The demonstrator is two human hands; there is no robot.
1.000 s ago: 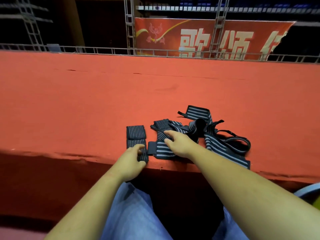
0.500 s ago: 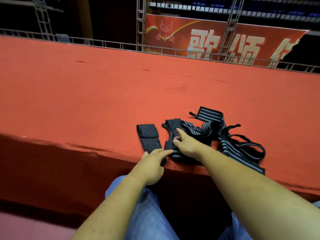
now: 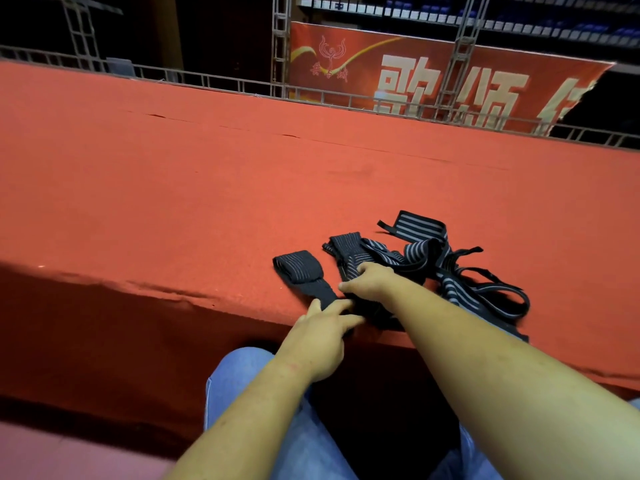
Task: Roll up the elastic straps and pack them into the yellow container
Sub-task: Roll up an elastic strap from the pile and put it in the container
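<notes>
1. Person sits at a red carpeted platform (image 3: 207, 188); both bare forearms reach forward over its near edge, and blue jeans (image 3: 242, 386) show below.
2. Flat strap (image 3: 299, 270) – dark with thin grey stripes, lies flat on the carpet near the edge. Its far end is folded over and its near end runs toward the left hand.
3. Left hand (image 3: 322, 337) is at the platform edge. The thumb lies on one side of the flat strap's near end and fairly straight fingers lie over the other side. They touch it, but I cannot tell if they really pinch it.
4. Tangled straps (image 3: 433, 258) – a loose heap of the same striped elastic just right of the flat strap, with thin black loops trailing off to the right toward the edge.
5. Right hand (image 3: 370, 280) sits on the left part of the tangled straps. Its fingers are curled down and grip a striped band, and the thumb sticks out left toward the flat strap.
6. The two hands are close together, almost touching.
7. Background: red banner (image 3: 433, 74) with large pale characters, and a metal truss rail (image 3: 280, 57) behind the platform, in a dark hall.
</notes>
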